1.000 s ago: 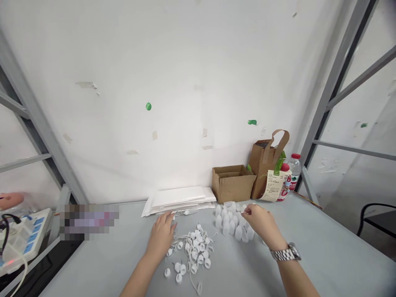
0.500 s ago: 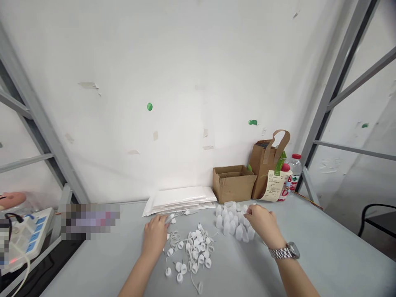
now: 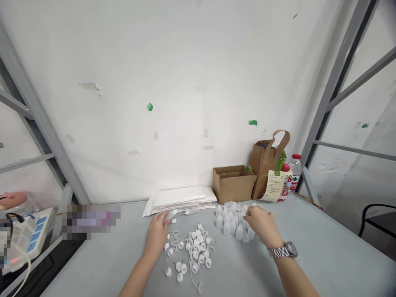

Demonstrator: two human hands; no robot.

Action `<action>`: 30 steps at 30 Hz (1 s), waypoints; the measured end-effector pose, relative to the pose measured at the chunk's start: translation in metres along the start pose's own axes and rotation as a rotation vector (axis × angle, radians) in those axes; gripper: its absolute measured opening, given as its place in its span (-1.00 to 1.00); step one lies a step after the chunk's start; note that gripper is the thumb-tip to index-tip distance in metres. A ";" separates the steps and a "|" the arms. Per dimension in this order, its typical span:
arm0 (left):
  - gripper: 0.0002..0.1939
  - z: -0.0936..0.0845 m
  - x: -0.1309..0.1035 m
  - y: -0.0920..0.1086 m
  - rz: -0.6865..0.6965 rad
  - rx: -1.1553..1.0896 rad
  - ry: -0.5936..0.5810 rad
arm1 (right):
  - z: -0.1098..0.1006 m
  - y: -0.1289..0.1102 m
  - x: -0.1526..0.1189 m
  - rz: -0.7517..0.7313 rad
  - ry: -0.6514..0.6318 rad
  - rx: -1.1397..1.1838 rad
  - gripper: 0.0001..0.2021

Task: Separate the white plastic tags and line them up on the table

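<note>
White wall (image 3: 185, 53) behind the cardboard box (image 3: 234, 189); grey table (image 3: 324, 255) under it and reaching to me. Stack of flat white packets (image 3: 182, 199) left of the box, just beside it. Brown paper bag (image 3: 259, 159) close on the box's right.

Well in front of the box and to its left: white caps (image 3: 202, 246), heaped with pale cords. I judge the cords limp, easily snagged; better to take a cap by its rim. Just in front of the box: cloudy shells (image 3: 239, 232), crowded, tapered ends mostly toward the box. Probably light, thin-walled and a bit slippery; I'd hold one round its wide part, without squeezing.

My right hand (image 3: 261, 220) is in front of the box, over the shells' right side. Thumb and fingertips drawn together; I cannot tell whether anything is between them. My left hand (image 3: 158, 231), well left of the box and nearer me, has its fingers closed on a slim clear piece (image 3: 170, 215), in front of the packets. Long axis slants; the white end points right and away, roughly toward the box. Likely very light, stiff, smooth enough to slip; best gripped mid-body, as now.
</note>
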State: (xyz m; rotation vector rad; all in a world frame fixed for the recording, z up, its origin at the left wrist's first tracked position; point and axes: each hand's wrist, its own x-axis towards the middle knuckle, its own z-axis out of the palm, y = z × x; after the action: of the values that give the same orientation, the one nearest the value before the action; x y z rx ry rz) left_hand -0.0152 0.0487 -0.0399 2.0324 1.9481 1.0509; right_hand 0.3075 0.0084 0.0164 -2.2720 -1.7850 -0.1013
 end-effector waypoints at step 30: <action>-0.77 -0.021 -0.041 0.070 0.108 -0.499 -0.370 | 0.031 -0.090 -0.049 -0.176 -0.133 1.081 -0.57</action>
State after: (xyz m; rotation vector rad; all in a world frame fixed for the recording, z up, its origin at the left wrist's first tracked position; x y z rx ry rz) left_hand 0.0342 -0.0074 -0.0021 1.8903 1.2581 0.9718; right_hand 0.2057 -0.0114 -0.0103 -1.3532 -1.5042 0.7949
